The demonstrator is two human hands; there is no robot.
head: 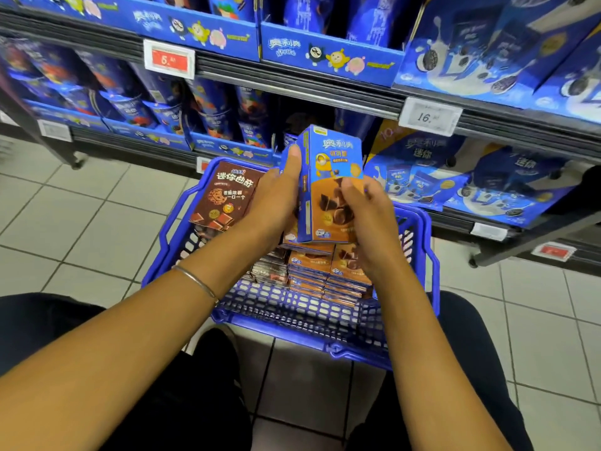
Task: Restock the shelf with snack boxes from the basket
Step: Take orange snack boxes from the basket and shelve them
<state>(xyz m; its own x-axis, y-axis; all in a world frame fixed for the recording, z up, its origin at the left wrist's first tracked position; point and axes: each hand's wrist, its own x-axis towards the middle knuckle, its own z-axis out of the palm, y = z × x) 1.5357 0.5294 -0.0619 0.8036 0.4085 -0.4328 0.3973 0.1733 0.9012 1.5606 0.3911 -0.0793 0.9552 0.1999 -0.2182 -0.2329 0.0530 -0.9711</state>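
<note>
fingers (350, 190) on box (336, 151) edges above basket (292, 323)

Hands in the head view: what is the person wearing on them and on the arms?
No sleeves or gloves: the left hand and right hand are bare, the arms uncovered as far as the view shows. A thin silver-coloured bangle circles the left wrist; the right wrist shows nothing.
</note>
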